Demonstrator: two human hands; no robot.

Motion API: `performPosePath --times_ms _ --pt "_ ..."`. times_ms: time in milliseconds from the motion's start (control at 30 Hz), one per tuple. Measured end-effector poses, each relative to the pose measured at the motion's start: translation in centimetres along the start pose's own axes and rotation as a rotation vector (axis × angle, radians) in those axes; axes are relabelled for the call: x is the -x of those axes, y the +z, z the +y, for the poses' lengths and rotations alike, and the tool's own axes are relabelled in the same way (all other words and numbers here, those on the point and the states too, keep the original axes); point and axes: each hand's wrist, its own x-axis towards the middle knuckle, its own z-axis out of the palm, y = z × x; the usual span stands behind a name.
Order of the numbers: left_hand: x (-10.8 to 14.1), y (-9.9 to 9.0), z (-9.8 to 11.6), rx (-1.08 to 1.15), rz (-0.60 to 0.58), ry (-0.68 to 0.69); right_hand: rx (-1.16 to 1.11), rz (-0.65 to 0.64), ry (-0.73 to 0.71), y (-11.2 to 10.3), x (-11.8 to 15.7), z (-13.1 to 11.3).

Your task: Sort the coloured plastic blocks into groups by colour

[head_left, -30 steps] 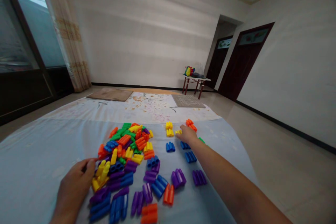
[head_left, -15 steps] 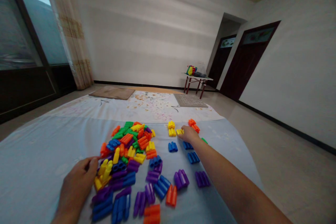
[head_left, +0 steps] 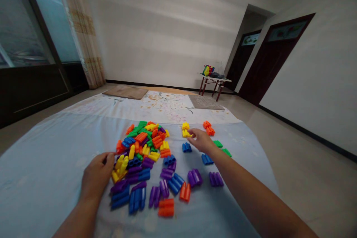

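Ahead of the right wrist (head_left: 215, 151), a bare right hand (head_left: 202, 140) is being shown; behind it, a smooth, widening bare forearm (head_left: 256, 192). The left hand (head_left: 98, 173) is likewise being left bare.

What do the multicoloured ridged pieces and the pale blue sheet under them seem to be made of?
Multicoloured ridged pieces: probably moulded plastic, slightly glossy, judging by solid bright colours and pale highlights. Pale blue sheet: likely matte fabric, given its soft wrinkles; fibre unclear.
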Motion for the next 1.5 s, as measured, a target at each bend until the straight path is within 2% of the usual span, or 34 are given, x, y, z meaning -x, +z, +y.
performPosePath --times_ms 100,167,300,467,600,700,800,933,1167,1300,1400,1500 --pt "0.2 -0.2 0.3 0.021 -0.027 -0.023 -0.154 -0.098 -0.262 0.1 3.5 -3.0" --pt "0.4 -0.4 0.4 0.038 -0.03 -0.023 -0.153 -0.193 -0.371 0.1 5.7 -4.7" --pt "0.5 -0.6 0.4 0.046 -0.033 -0.034 0.015 -0.296 -0.501 -0.2 8.5 -6.6" --pt "0.5 -0.4 0.3 0.042 -0.039 -0.023 0.289 -0.387 -0.636 -0.3 10.2 -7.4" --pt "0.4 -0.3 0.1 0.03 -0.035 -0.001 0.445 -0.368 -0.662 0.3 10.8 -7.4" --pt "0.4 -0.3 0.1 0.037 -0.039 -0.021 0.443 -0.315 -0.67 1.0 10.7 -7.0" --pt "0.4 -0.6 0.3 0.037 -0.05 -0.034 0.447 -0.321 -0.668 1.5 10.3 -6.9" --pt "0.4 -0.7 0.4 0.023 -0.08 -0.034 0.475 -0.343 -0.661 1.4 10.2 -7.2" --pt "0.4 -0.9 0.6 0.025 -0.097 -0.061 0.477 -0.31 -0.708 1.1 10.7 -6.9" --pt "0.3 -1.0 0.6 -0.003 -0.084 -0.053 0.422 -0.335 -0.701 1.2 10.6 -6.9" --pt "0.2 -0.7 0.1 0.003 -0.074 -0.041 0.3 -0.396 -0.659 0.4 9.8 -6.8" --pt "0.0 -0.3 -0.3 0.012 -0.07 -0.041 0.151 -0.326 -0.526 -1.0 7.7 -5.8"
